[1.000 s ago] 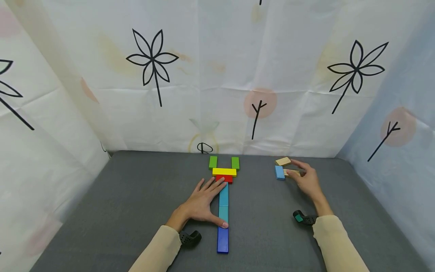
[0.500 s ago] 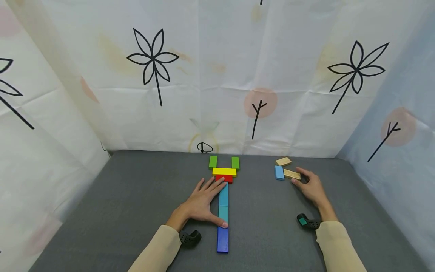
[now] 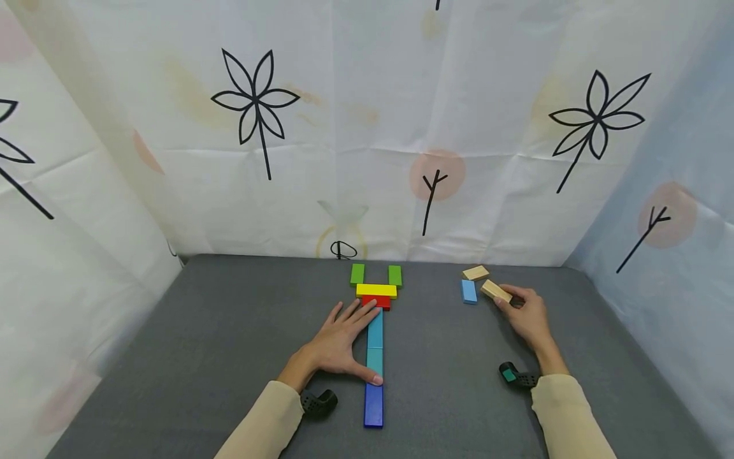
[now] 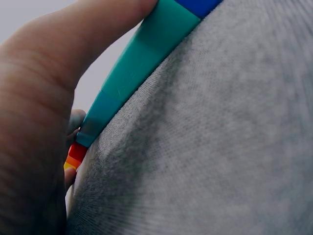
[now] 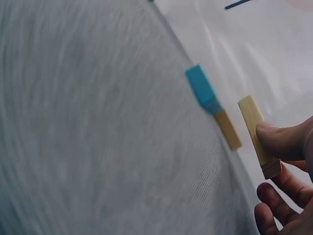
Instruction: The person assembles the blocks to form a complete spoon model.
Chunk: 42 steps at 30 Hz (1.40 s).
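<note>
My left hand (image 3: 338, 347) lies with fingers spread beside a line of blocks. Its fingertips rest at the red block (image 3: 381, 305), and its thumb touches where a teal block (image 3: 375, 362) meets a dark blue block (image 3: 374, 408). A light blue block (image 3: 375, 328) lies between the red and teal ones; these show in the left wrist view too. On the right, my right hand (image 3: 529, 319) pinches a plain wooden block (image 5: 254, 129) between thumb and fingers, its near end raised off the table. Close by are a blue block (image 3: 469, 292) and a second plain wooden block (image 3: 475, 273).
Beyond the red block lies a yellow block (image 3: 376, 291), with two green blocks (image 3: 357, 274) upright behind it. A patterned cloth (image 3: 355, 127) walls the back and sides of the grey table (image 3: 229, 338). Both wrists wear black devices (image 3: 318, 403).
My right hand shifted slightly right, then took hold of the nearer plain wooden block, which now stands tilted and apart from the blue block. The left hand stayed in place.
</note>
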Each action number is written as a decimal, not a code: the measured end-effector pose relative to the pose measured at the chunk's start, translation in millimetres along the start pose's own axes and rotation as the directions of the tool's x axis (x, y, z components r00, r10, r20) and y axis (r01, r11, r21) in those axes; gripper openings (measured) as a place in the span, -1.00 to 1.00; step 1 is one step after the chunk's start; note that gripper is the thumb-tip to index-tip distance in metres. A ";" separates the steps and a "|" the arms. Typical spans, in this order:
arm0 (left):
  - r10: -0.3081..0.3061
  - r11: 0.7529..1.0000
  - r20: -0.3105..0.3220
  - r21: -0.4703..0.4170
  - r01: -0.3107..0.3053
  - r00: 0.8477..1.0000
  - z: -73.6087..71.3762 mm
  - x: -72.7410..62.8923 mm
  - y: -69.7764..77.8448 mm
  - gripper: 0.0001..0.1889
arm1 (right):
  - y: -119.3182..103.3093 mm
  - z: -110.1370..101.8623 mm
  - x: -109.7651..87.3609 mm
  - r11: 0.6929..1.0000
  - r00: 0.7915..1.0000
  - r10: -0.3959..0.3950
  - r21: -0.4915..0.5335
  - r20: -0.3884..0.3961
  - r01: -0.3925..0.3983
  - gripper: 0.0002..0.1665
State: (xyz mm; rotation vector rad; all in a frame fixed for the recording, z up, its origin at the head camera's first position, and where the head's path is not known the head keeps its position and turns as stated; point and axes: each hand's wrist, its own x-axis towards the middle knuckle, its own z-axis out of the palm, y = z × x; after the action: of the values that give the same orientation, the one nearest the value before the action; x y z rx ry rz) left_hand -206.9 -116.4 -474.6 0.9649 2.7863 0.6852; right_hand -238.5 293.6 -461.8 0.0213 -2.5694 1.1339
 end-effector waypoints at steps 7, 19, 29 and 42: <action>0.005 1.000 0.002 0.003 -0.005 1.000 1.2 -0.1 -2.1 0.33 | -27.7 2.7 -2.5 0.993 0.997 -0.010 0.118 0.076 0.001 -0.49; 0.000 1.000 0.001 0.000 0.000 1.000 0.0 -0.2 -0.6 0.33 | -64.1 47.3 3.6 0.961 0.956 -0.111 0.275 0.271 0.034 -0.54; -0.018 1.000 0.008 0.005 0.018 1.000 -0.4 0.5 0.0 0.33 | -100.6 96.6 28.0 0.968 0.907 -0.188 0.226 0.376 0.107 -0.61; -0.019 1.000 0.008 0.014 0.018 1.000 0.5 0.9 -1.1 0.32 | -133.0 141.7 49.9 0.975 0.886 -0.222 0.111 0.408 0.193 -0.63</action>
State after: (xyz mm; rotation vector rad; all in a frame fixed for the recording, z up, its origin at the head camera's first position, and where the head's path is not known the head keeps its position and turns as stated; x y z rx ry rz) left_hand -208.1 -116.4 -475.5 0.9411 2.7930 0.6581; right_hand -307.8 106.5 -440.4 0.6066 -2.7995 1.2399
